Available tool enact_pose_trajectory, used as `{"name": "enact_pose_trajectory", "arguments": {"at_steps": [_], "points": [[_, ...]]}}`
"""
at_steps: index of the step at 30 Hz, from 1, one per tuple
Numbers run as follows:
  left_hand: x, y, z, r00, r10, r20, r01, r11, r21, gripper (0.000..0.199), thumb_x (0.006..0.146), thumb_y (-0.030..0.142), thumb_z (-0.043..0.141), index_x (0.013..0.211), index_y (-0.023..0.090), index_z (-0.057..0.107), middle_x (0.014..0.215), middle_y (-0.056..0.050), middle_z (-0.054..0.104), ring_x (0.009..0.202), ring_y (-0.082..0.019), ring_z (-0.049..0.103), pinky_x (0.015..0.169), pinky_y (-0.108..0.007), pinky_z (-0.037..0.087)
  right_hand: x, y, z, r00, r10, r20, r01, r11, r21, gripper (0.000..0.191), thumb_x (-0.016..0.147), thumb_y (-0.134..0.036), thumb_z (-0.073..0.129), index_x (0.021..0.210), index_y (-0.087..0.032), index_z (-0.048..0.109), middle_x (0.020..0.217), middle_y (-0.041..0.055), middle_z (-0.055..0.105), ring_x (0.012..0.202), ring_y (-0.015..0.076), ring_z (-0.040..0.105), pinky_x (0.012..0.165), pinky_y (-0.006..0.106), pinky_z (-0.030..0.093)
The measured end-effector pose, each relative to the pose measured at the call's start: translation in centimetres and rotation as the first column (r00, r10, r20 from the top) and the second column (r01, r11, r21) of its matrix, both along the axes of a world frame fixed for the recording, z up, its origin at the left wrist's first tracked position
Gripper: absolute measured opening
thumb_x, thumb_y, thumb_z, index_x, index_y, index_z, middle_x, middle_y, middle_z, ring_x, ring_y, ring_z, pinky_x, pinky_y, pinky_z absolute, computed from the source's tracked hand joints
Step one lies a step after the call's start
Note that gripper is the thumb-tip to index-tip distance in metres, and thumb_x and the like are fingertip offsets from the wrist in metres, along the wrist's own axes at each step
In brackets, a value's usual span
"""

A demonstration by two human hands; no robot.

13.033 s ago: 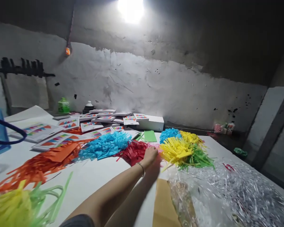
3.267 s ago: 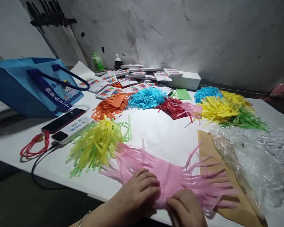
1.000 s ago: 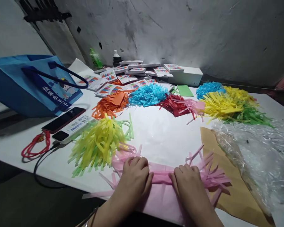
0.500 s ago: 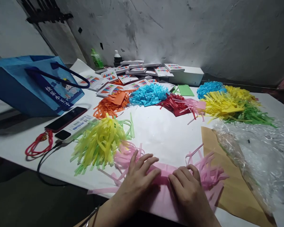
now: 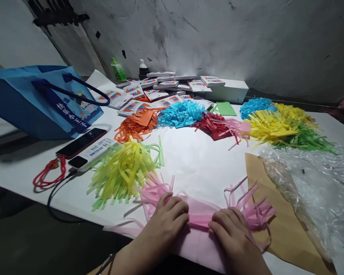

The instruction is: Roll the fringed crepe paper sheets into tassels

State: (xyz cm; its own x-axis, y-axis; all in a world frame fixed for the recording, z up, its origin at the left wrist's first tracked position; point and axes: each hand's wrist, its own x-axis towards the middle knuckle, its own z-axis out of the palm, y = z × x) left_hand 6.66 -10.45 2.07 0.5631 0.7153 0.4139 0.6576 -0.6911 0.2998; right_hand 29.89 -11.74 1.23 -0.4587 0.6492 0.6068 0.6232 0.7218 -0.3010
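Observation:
Pink tissue paper (image 5: 200,214) with fringed ends lies at the table's front edge, its middle part folded or rolled into a band. My left hand (image 5: 169,219) curls over the left part of that band, fingers closed on it. On the right part, my right hand (image 5: 232,231) grips the same paper with bent fingers; both thumbs are partly hidden. Loose pink strips spread out beyond each hand. A yellow and light green tissue tassel (image 5: 126,168) lies just left of the pink fringe.
Orange (image 5: 137,124), blue (image 5: 182,114), red (image 5: 213,126) and yellow (image 5: 272,124) tassels lie farther back. Brown paper (image 5: 281,217) and clear plastic wrap (image 5: 309,191) are on the right. A phone (image 5: 81,143), a power bank (image 5: 93,152) and a blue bag (image 5: 40,103) stand left.
Both hands have drawn slightly toward me with the pink paper. The left fingers, spread before, are now curled in on the paper, and the fringes have shifted.

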Motion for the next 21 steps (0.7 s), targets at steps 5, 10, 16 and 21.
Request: {"name": "enact_pose_trajectory", "arguments": {"at_steps": [5,10,16,21], "points": [[1.3,-0.1,1.3,0.974,0.176,-0.14,-0.193,0.974,-0.118,0.015,0.093,0.011,0.053,0.083,0.016,0.061,0.094,-0.007,0.061,0.092,-0.027,0.052,0.093,-0.052,0.031,-1.2,0.2,-0.6,0.968,-0.25,-0.003,0.249,0.965,-0.082,0.034,0.105,-0.021,0.036,0.077,-0.019,0.054,0.086,0.0051,0.059,0.084,0.0221,0.051,0.096,0.049,0.034],[2.1,0.5,1.8,0.939,0.243,-0.243,-0.281,0.95,-0.135,0.011,0.087,0.014,0.06,0.077,0.016,0.064,0.092,-0.007,0.062,0.089,-0.028,0.053,0.087,-0.05,0.036,-1.8,0.4,-0.2,0.934,-0.353,0.049,0.355,0.933,-0.049,0.032,0.104,-0.022,0.038,0.079,-0.018,0.057,0.09,0.0068,0.062,0.087,0.0239,0.055,0.099,0.052,0.033],[1.8,0.6,1.3,0.947,0.246,-0.206,-0.276,0.952,-0.131,0.008,0.084,0.008,0.065,0.083,0.016,0.064,0.095,-0.007,0.063,0.09,-0.027,0.055,0.088,-0.05,0.038,-1.8,0.3,0.7,0.997,-0.075,0.035,0.072,0.995,0.063,0.036,0.104,-0.012,0.032,0.083,-0.017,0.06,0.083,0.0046,0.061,0.088,0.0211,0.055,0.1,0.047,0.03],[1.0,0.4,0.7,0.995,0.091,-0.046,-0.093,0.995,-0.041,0.015,0.086,0.007,0.07,0.087,0.021,0.063,0.1,-0.003,0.062,0.097,-0.024,0.054,0.106,-0.054,0.026,-2.2,0.6,0.4,0.995,-0.078,0.063,0.076,0.997,0.034,0.036,0.102,-0.011,0.035,0.071,-0.018,0.053,0.07,0.0017,0.053,0.074,0.0187,0.047,0.09,0.041,0.032]]}}
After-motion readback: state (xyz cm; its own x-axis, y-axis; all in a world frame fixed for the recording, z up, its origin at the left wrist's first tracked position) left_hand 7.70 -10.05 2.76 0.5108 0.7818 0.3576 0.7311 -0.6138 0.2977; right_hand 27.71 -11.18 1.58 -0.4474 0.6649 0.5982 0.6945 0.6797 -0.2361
